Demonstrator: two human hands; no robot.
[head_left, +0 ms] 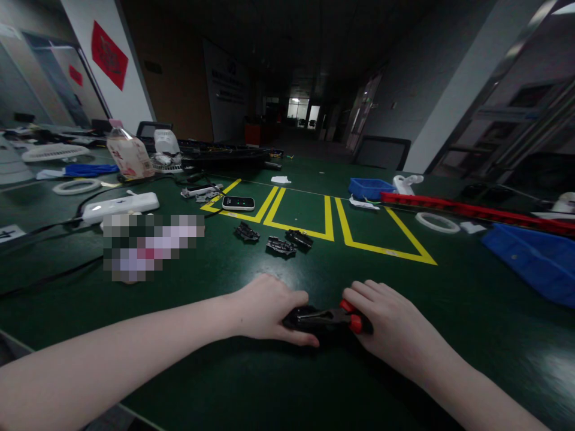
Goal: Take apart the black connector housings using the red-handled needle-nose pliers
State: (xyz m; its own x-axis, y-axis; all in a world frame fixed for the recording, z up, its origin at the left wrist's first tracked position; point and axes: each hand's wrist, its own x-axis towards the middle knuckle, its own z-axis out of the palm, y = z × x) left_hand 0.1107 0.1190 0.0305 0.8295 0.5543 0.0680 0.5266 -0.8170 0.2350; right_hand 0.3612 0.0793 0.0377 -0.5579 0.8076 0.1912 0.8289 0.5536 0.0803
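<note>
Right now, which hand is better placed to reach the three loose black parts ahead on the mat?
Left, probably. The left hand sits almost straight below the black parts; the right hand lies further right and would cross over. Both hands currently grip the black and red tool, so one must let go first.

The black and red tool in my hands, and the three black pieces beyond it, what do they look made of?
The tool looks like matte black plastic with glossy red plastic or rubber ends; any metal is hidden. The three black pieces look like moulded plastic: dull, ribbed, jagged outlines.
</note>
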